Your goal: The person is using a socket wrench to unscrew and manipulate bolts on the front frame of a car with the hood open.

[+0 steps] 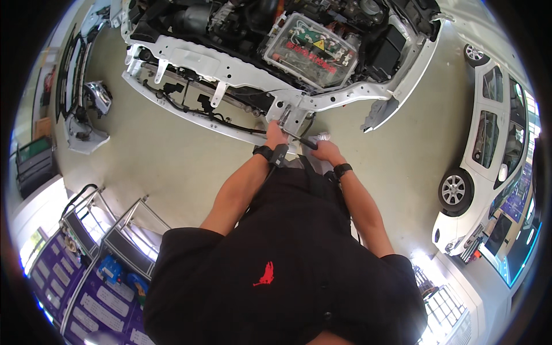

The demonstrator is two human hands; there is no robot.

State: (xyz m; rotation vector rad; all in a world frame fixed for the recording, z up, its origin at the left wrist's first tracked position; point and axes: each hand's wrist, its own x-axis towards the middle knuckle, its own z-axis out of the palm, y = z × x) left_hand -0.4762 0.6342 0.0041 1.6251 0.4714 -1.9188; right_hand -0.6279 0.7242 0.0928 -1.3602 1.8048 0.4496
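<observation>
My right hand (pixel 329 152) is closed round the dark handle of what looks like a ratchet wrench (pixel 308 142). Its shaft slants up and left toward my left hand (pixel 276 135). There my left fingers are pinched together at the tool's head end, against a silvery metal bracket (pixel 295 119) on the front of an opened-up white car. What the tool head sits on is too small to make out. Left of my hands, the long white front crossbeam (pixel 190 114) of the car curves away, with dark cable running along it.
A clear-covered box (pixel 313 52) with a yellow warning sign sits in the engine bay. A removed bumper (pixel 80 129) and a headlamp (pixel 99 98) lie at the left. Metal-framed trolleys (pixel 109 230) stand lower left, and a white car (pixel 489 138) at the right.
</observation>
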